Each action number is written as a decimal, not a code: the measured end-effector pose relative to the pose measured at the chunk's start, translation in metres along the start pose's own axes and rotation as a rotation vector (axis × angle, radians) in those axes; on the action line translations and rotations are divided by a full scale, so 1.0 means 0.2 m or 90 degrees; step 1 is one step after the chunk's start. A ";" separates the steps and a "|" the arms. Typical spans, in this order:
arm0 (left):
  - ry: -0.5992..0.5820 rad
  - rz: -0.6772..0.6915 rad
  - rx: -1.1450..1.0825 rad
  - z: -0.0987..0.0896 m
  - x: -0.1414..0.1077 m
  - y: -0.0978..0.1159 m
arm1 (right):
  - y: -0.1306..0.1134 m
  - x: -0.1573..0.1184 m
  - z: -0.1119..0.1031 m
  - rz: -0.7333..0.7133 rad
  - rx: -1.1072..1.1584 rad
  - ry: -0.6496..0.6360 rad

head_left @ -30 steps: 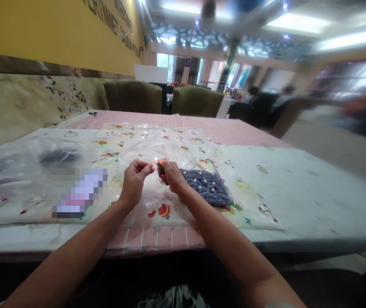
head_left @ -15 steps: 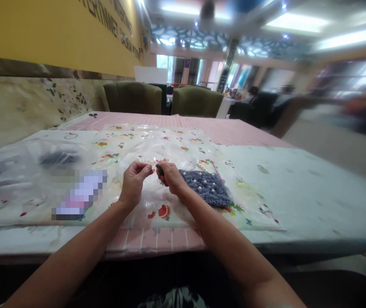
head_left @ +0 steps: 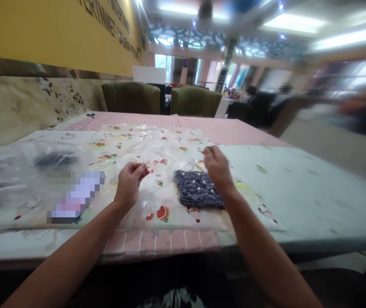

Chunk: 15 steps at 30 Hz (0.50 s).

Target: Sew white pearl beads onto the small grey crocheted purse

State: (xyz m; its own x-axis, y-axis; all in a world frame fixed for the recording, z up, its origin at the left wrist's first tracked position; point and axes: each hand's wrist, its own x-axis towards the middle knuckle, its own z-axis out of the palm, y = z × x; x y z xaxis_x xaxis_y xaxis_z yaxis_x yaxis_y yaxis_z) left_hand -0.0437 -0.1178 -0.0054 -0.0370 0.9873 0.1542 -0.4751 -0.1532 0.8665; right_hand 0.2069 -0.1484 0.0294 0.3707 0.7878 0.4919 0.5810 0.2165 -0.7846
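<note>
My left hand (head_left: 131, 182) is closed in a pinch above the flowered plastic sheet (head_left: 166, 233); whatever lies between its fingertips is too small to name. Up and to the right, my right hand (head_left: 216, 167) is closed over the far right part of a grey knitted piece (head_left: 187, 191) dotted with white beads. What the right fingers hold cannot be made out. A string of pale beads (head_left: 199, 165) shows just left of the right hand, on the sheet. Clear plastic (head_left: 170, 159) lies between and behind the hands.
On the left are a blurred-out phone-like object (head_left: 80, 194) and a clear bag (head_left: 19, 171) with dark contents. Black scissors (head_left: 90, 115) rest at the far left edge. Green chairs (head_left: 196, 100) stand beyond the table; people sit far off at the right.
My right hand has moved right and away from my left hand, uncovering the near left part of the knitted piece. My left hand has shifted slightly left, still pinched.
</note>
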 end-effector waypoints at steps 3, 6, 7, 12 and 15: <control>0.002 -0.007 -0.014 0.01 0.00 0.01 | 0.24 0.10 -0.26 0.086 -0.330 0.040; 0.012 -0.010 -0.014 0.01 0.00 0.00 | 0.46 0.14 -0.40 0.211 -0.588 -0.085; 0.014 -0.009 -0.012 0.01 0.00 0.00 | 0.49 0.13 -0.41 0.236 -0.624 -0.125; 0.018 -0.007 0.001 0.01 0.01 -0.01 | 0.24 0.05 -0.33 0.031 -0.646 -0.036; 0.024 -0.005 0.000 0.01 0.01 -0.01 | -0.08 0.01 -0.10 -0.179 -0.359 -0.275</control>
State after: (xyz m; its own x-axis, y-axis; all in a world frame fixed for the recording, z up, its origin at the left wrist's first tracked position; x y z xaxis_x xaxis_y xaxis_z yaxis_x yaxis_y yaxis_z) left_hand -0.0414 -0.1163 -0.0055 -0.0664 0.9894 0.1295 -0.4752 -0.1454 0.8678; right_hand 0.2130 -0.1614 0.0502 -0.0955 0.9270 0.3627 0.9366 0.2071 -0.2828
